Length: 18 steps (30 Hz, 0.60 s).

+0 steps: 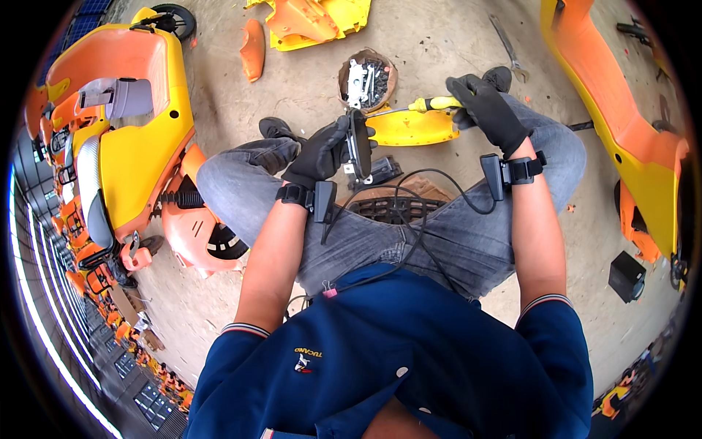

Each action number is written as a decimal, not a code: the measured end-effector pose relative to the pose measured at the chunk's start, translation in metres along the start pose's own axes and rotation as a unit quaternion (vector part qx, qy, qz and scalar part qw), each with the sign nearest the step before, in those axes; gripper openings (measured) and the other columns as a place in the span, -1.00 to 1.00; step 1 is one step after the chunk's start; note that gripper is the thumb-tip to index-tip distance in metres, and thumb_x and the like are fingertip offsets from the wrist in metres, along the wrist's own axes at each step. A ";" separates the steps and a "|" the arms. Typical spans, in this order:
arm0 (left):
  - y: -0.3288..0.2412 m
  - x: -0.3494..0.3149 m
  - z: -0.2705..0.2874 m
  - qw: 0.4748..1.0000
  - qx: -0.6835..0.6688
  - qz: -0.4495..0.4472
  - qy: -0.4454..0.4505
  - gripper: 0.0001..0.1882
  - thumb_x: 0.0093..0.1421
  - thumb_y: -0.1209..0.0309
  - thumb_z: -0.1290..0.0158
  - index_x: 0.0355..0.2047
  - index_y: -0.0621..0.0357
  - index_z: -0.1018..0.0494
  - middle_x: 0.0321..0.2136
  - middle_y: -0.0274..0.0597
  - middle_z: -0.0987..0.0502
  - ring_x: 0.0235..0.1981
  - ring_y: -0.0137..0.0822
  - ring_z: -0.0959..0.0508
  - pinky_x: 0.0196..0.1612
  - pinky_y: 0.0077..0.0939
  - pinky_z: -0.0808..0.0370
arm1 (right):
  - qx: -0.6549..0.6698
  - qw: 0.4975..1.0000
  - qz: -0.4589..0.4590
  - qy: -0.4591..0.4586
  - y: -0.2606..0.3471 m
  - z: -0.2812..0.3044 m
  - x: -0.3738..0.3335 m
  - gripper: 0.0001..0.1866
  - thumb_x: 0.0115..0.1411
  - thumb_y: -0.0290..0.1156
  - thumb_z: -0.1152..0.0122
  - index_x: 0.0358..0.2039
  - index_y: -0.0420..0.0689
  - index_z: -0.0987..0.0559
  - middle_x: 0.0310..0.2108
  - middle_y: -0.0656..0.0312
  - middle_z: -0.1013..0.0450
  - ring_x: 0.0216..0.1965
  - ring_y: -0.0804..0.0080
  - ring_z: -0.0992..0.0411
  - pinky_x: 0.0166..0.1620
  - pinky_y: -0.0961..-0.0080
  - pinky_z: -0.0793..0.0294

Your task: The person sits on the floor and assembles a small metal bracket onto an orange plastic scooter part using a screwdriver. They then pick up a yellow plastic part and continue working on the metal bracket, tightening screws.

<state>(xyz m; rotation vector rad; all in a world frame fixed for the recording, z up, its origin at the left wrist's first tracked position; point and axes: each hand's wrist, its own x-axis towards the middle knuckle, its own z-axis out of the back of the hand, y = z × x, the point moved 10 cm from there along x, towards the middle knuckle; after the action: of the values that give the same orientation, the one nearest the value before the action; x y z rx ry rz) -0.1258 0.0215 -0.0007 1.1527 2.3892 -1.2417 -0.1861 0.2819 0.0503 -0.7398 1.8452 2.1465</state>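
Right hand (488, 110): gloved, closed round the end of the yellow handle of a screwdriver (436, 104), its shaft pointing across toward the left hand.
Left hand (319, 150): gloved, fingers wrapped round a narrow dark part (358, 143) with a pale metal edge.
Dark part: held up near the left end of a curved yellow panel (420, 132).
Screwdriver tip: at or near the part's upper end; whether it touches, I cannot tell.
Step in hand: probably screwdriver work on the dark part; loosening or tightening does not show.
Next move: seems to call for a steady left grip and a shaft well lined up before turning.
Bowl (393, 79): holds metal bits (363, 84), just beyond the panel.
Shirt (439, 322): yellow lettering (308, 351) and a small emblem (302, 362), upside down here.
Other writing: none I can read.
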 end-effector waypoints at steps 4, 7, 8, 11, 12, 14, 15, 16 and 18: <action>0.002 0.001 0.001 1.000 -0.003 0.002 0.002 -0.43 0.39 0.05 0.16 0.22 0.22 -0.23 0.01 0.10 -0.47 -0.01 -0.03 -0.54 0.00 -0.24 -0.54 | 0.013 0.999 0.017 0.028 -0.001 0.003 0.001 -0.74 0.27 -0.24 -0.15 -0.17 -0.15 -0.52 -0.43 0.32 -0.45 -0.54 0.65 -0.38 -0.40 0.68 -0.43; 0.001 0.001 -0.003 1.000 -0.004 0.006 -0.006 -0.43 0.38 0.04 0.16 0.21 0.22 -0.23 0.01 0.09 -0.47 -0.02 -0.04 -0.55 -0.01 -0.24 -0.54 | 0.052 0.995 0.078 0.034 -0.001 0.005 0.006 -0.72 0.29 -0.19 -0.11 -0.17 -0.15 -0.52 -0.45 0.32 -0.45 -0.54 0.67 -0.37 -0.40 0.67 -0.44; 0.000 0.000 -0.003 1.000 -0.003 0.006 -0.010 -0.43 0.38 0.04 0.16 0.21 0.22 -0.23 0.01 0.09 -0.47 -0.03 -0.05 -0.55 -0.01 -0.24 -0.54 | 0.069 0.992 0.096 0.038 0.001 0.005 0.006 -0.71 0.30 -0.18 -0.10 -0.16 -0.14 -0.52 -0.45 0.32 -0.45 -0.54 0.67 -0.37 -0.40 0.67 -0.44; 0.001 0.000 -0.001 1.000 -0.005 0.007 -0.010 -0.43 0.38 0.04 0.16 0.21 0.22 -0.24 0.01 0.08 -0.48 -0.03 -0.05 -0.55 -0.01 -0.24 -0.54 | 0.027 0.997 0.070 -0.025 0.014 0.002 -0.005 -0.69 0.31 -0.16 -0.08 -0.16 -0.15 -0.53 -0.47 0.34 -0.43 -0.55 0.68 -0.36 -0.41 0.68 -0.43; 0.001 0.001 0.000 1.000 -0.003 0.006 -0.007 -0.43 0.38 0.04 0.16 0.21 0.22 -0.24 0.01 0.08 -0.48 -0.03 -0.05 -0.55 -0.01 -0.24 -0.54 | -0.001 0.999 0.044 -0.023 0.014 0.001 -0.006 -0.69 0.31 -0.16 -0.08 -0.15 -0.15 -0.53 -0.47 0.34 -0.43 -0.54 0.68 -0.37 -0.40 0.68 -0.43; 0.003 0.001 0.002 1.000 -0.001 0.006 -0.002 -0.42 0.38 0.03 0.16 0.21 0.22 -0.23 0.01 0.08 -0.47 -0.03 -0.04 -0.55 0.00 -0.24 -0.54 | -0.057 0.998 -0.008 -0.018 0.009 0.001 -0.007 -0.69 0.31 -0.17 -0.08 -0.14 -0.16 -0.53 -0.47 0.35 -0.43 -0.52 0.67 -0.38 -0.39 0.69 -0.44; 0.003 0.001 0.002 1.000 0.000 0.006 -0.007 -0.42 0.38 0.03 0.16 0.22 0.22 -0.23 0.01 0.08 -0.47 -0.03 -0.04 -0.55 0.00 -0.24 -0.54 | -0.056 0.998 -0.009 0.005 0.008 -0.001 -0.006 -0.69 0.31 -0.18 -0.08 -0.14 -0.15 -0.53 -0.47 0.35 -0.44 -0.52 0.67 -0.39 -0.37 0.69 -0.45; 0.002 0.000 0.002 1.000 0.001 0.007 -0.013 -0.42 0.38 0.03 0.16 0.22 0.22 -0.23 0.01 0.09 -0.47 -0.03 -0.05 -0.55 0.00 -0.25 -0.54 | -0.054 0.998 -0.010 0.028 0.006 0.001 -0.004 -0.69 0.31 -0.18 -0.08 -0.13 -0.15 -0.53 -0.47 0.35 -0.44 -0.51 0.67 -0.40 -0.36 0.69 -0.45; 0.002 0.000 0.001 1.000 -0.001 0.007 -0.016 -0.41 0.39 0.04 0.17 0.23 0.22 -0.22 0.01 0.09 -0.48 -0.02 -0.05 -0.55 0.01 -0.25 -0.53 | -0.036 0.998 0.012 0.045 0.005 0.005 -0.001 -0.70 0.30 -0.20 -0.09 -0.11 -0.14 -0.53 -0.45 0.34 -0.45 -0.48 0.66 -0.42 -0.33 0.69 -0.47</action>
<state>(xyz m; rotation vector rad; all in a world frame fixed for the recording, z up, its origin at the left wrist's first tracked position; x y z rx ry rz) -0.1248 0.0213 -0.0029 1.1396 2.3548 -1.2424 -0.1886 0.2855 0.0555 -0.8460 1.8376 2.2406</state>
